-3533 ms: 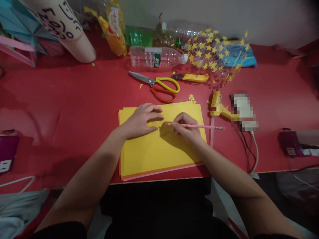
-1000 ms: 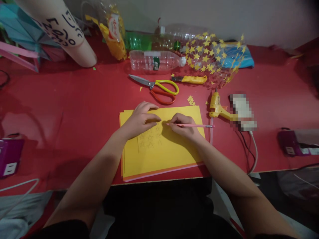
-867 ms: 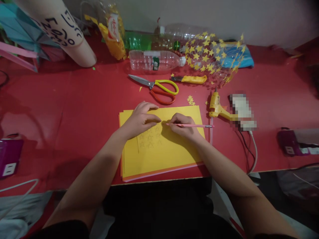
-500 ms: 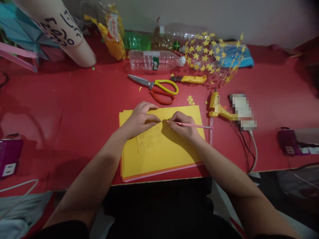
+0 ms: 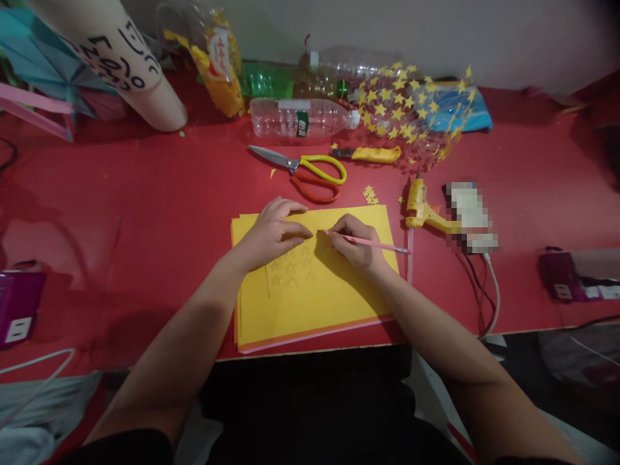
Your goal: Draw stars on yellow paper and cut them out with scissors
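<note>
A stack of coloured paper with a yellow sheet [image 5: 320, 310] on top lies at the table's front edge. Several pencilled stars [image 5: 290, 267] show on its left half. My left hand [image 5: 277, 231] rests on the sheet's upper left, fingers apart and holding nothing, covering part of the drawn stars. To its right, my right hand [image 5: 356, 240] grips a pink pencil [image 5: 375, 243], its tip low over the paper near the upper middle. Small cut yellow stars [image 5: 371, 195] lie just beyond the sheet's far edge.
Scissors [image 5: 295, 165] and a yellow cutter [image 5: 375, 154] lie beyond the paper. A glue gun [image 5: 417, 205] and a blurred phone [image 5: 472, 216] with cables are at the right. Clear bottles [image 5: 320, 119], a star-covered clear piece [image 5: 400, 106] and a tall white cup [image 5: 162, 106] stand or lie behind.
My right hand and the pencil have shifted very slightly; the pencil's rear end is a little lower and further left. My left hand stays where it was.
</note>
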### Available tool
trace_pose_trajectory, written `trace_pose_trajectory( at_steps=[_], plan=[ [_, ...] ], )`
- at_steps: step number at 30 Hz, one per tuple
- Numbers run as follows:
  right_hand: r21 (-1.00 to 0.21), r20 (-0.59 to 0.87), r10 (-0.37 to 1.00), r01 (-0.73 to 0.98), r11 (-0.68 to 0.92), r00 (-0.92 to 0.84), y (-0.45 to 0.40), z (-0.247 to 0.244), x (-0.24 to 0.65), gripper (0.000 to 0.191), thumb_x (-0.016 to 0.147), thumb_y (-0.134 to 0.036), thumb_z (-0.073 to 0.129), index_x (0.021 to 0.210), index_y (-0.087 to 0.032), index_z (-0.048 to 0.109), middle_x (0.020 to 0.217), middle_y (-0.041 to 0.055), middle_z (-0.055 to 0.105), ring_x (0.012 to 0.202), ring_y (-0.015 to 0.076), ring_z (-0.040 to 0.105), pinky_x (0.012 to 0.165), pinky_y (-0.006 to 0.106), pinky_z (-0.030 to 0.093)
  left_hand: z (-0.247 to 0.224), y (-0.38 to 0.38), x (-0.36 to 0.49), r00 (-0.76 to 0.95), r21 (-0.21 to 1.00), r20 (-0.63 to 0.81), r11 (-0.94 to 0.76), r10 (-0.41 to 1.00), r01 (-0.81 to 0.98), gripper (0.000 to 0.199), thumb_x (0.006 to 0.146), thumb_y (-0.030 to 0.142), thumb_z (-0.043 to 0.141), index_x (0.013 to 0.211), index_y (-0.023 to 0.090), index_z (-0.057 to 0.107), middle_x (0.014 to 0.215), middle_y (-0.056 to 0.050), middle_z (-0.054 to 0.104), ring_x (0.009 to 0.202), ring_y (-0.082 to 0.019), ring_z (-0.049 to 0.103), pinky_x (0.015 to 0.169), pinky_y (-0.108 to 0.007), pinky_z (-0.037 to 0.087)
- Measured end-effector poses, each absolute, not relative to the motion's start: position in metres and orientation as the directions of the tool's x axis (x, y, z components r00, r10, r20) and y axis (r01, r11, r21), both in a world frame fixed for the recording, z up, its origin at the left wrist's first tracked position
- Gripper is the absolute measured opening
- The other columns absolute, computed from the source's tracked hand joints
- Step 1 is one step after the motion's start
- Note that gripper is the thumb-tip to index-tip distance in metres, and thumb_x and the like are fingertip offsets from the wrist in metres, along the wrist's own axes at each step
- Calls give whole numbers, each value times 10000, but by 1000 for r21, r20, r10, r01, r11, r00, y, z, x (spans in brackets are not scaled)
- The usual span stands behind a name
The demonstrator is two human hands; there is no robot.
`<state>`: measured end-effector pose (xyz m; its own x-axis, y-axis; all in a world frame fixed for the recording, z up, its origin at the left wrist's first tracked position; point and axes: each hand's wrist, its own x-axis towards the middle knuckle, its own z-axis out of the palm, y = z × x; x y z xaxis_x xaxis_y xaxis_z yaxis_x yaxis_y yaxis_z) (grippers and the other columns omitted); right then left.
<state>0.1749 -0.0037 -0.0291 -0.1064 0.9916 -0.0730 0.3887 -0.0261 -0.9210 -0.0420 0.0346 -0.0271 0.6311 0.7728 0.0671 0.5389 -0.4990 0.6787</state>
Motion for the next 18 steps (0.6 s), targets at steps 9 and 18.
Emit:
trace_pose_trajectory(
  at_steps=[9, 18],
  plan=[
    [-907, -47, 992, 422, 6, -114, -3, -24, 174, 125, 723, -275, 557, 637, -229, 480, 547, -36, 496, 514, 119, 406, 486, 256, 290, -26, 35, -42, 627, 680, 44, -482, 778, 552, 192, 895, 274, 602, 991, 245, 766, 1318, -86, 572, 1267, -284, 460, 1136, -570, 321],
    [-892, -81, 988, 451, -15, -128, -4, -22, 176, 98, 665, -231, 525, 606, -232, 447, 511, -50, 423, 487, 105, 340, 470, 255, 241, -28, 35, -42, 621, 679, 46, -481, 782, 555, 184, 896, 289, 610, 988, 262, 767, 1320, -71, 576, 1279, -280, 457, 1167, -586, 274]
  ],
)
